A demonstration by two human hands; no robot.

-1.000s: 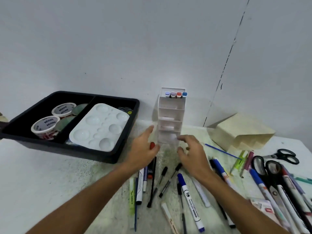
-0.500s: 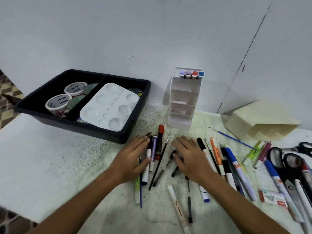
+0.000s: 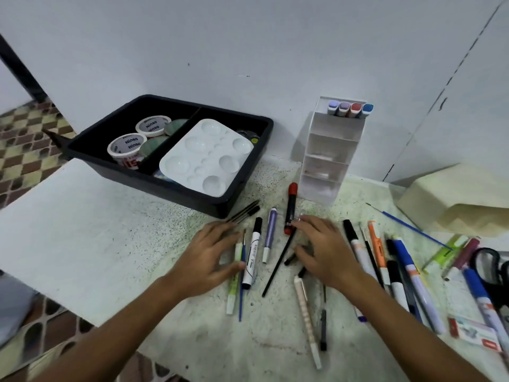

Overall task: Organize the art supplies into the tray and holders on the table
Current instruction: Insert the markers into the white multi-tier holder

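A plain white wall backs a speckled, pale tabletop (image 3: 143,232) whose left edge drops off to patterned floor tiles. At the tabletop's back left corner sits a black tray (image 3: 248,177) with two compartments: the left holds two tape rolls (image 3: 139,137), the right a white paint palette (image 3: 206,157) resting tilted on its contents. Just right of the tray, against the wall, a tall white tiered holder (image 3: 330,150) stands upright with four markers (image 3: 350,109) in its top tier; the lower tiers look almost empty. A cream box (image 3: 454,199) lies toward the right edge.

Loose pens, markers and brushes are scattered across the front half of the tabletop. The left hand (image 3: 209,255) lies flat, fingers spread, over a green pen and a thin blue brush, gripping nothing. The right hand (image 3: 325,249) is also open and palm-down, its fingertips touching a red-capped black marker (image 3: 289,209) and covering small black pieces. A white marker (image 3: 252,257) and a purple pen (image 3: 270,232) lie between the hands.

The supplies are round and crowded; a sweeping gather could roll some toward the near or left edge and off. The holder looks narrow and light, so an off-centre push while loading a lower tier might tip it and spill the markers.
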